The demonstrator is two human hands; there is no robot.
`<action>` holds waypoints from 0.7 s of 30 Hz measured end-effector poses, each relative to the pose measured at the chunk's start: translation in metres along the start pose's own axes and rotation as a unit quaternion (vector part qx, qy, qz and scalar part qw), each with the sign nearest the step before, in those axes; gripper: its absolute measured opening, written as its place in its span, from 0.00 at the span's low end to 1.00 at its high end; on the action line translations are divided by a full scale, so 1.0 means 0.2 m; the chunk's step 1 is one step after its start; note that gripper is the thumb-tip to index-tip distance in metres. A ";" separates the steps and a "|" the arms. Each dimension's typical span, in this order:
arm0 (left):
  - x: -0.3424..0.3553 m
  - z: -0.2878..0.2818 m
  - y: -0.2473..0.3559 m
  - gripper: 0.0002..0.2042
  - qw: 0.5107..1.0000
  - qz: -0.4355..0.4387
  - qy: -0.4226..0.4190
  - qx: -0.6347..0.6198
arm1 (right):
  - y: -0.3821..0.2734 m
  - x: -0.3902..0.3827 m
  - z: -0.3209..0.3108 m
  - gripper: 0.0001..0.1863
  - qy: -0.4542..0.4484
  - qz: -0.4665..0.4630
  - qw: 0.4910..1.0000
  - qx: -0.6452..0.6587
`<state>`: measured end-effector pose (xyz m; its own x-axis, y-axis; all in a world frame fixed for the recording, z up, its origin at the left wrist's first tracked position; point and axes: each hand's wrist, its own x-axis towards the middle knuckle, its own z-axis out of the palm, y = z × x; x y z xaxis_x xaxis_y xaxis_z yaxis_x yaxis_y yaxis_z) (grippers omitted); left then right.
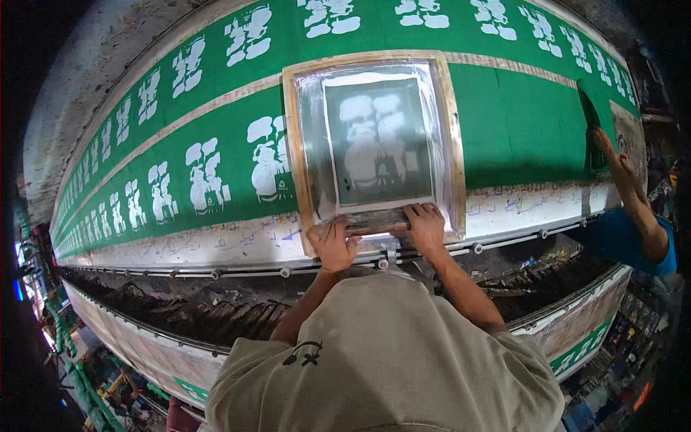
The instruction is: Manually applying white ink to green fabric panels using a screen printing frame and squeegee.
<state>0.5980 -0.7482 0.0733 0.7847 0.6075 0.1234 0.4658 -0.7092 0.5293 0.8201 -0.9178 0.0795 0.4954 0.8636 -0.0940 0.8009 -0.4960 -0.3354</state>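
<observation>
A wood-framed printing screen (299,155) lies flat on a long strip of green fabric (518,122). Its grey mesh shows a pale figure design. My left hand (332,243) and my right hand (426,227) both grip a wooden squeegee (376,222) at the screen's near edge, one at each end. White printed figures (206,178) repeat along the fabric to the left of the screen. The fabric to the right of the screen is plain green.
A second row of white prints (327,16) runs along the far strip. At the right, another person's arm (633,198) in a blue sleeve reaches onto the fabric. A metal rail with knobs (284,272) lines the table's near edge; dark racks (216,317) sit below.
</observation>
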 end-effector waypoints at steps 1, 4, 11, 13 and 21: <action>-0.03 -0.01 -0.01 0.22 0.999 0.022 0.010 0.024 | 0.00 -0.03 -0.01 0.18 -0.010 -0.011 1.000 0.023; 0.06 -0.03 -0.12 0.22 0.996 0.055 -0.062 0.018 | 0.03 0.04 -0.06 0.14 -0.005 -0.045 0.999 -0.007; 0.43 0.00 -0.51 0.16 0.959 -0.207 0.072 0.181 | 0.07 -0.12 -0.11 0.11 -0.043 -0.057 0.997 -0.023; 0.44 0.02 -0.58 0.14 0.964 -0.194 0.024 0.177 | 0.08 -0.22 -0.06 0.17 -0.002 -0.052 0.997 -0.049; 0.46 -0.03 -0.56 0.16 0.941 -0.298 0.032 -0.155 | 0.32 0.91 0.01 0.23 0.160 -0.061 0.981 -0.087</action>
<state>0.6159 -0.6114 0.0310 0.3908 0.8921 -0.2267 0.6658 -0.1039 0.7388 0.9607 -0.7921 0.0396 0.4509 0.8584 0.2445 0.8920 -0.4236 -0.1578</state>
